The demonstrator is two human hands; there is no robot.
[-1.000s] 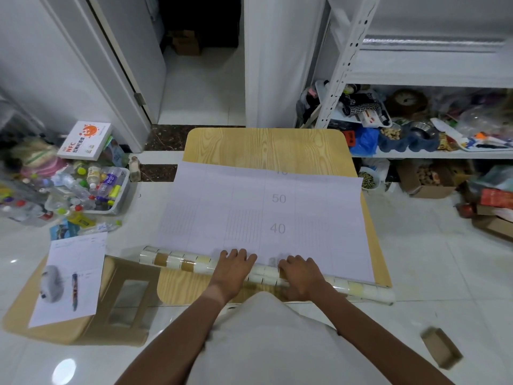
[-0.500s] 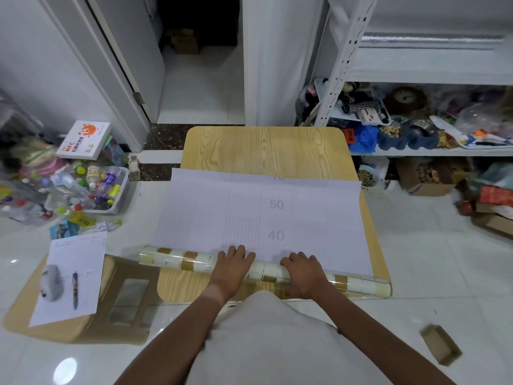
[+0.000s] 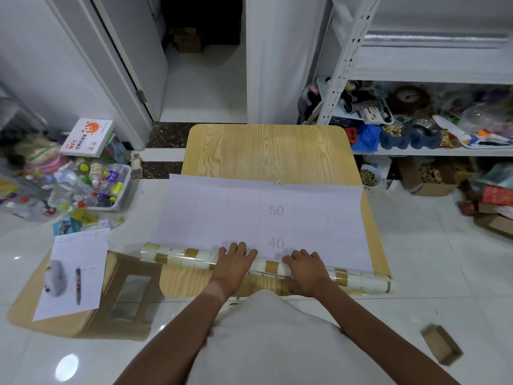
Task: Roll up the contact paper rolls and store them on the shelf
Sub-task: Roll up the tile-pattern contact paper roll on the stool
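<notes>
A contact paper roll with a cream and gold tile pattern lies across the near edge of the wooden table. Its unrolled sheet lies backing side up, white with grid lines and the numbers 40 and 50. My left hand presses flat on the middle of the roll, fingers on the sheet. My right hand presses on the roll a little to the right. The white metal shelf stands at the back right, and a silver roll lies on its upper board.
A wooden stool stands left of the table beside a board with a paper sheet. A bin of bottles sits on the floor at left. Cluttered lower shelves and boxes fill the right. A small cardboard box lies on the floor.
Both hands have pushed the roll forward over the sheet. The roll has grown thicker, the flat sheet shorter, and the number 40 now lies just ahead of my fingers.
</notes>
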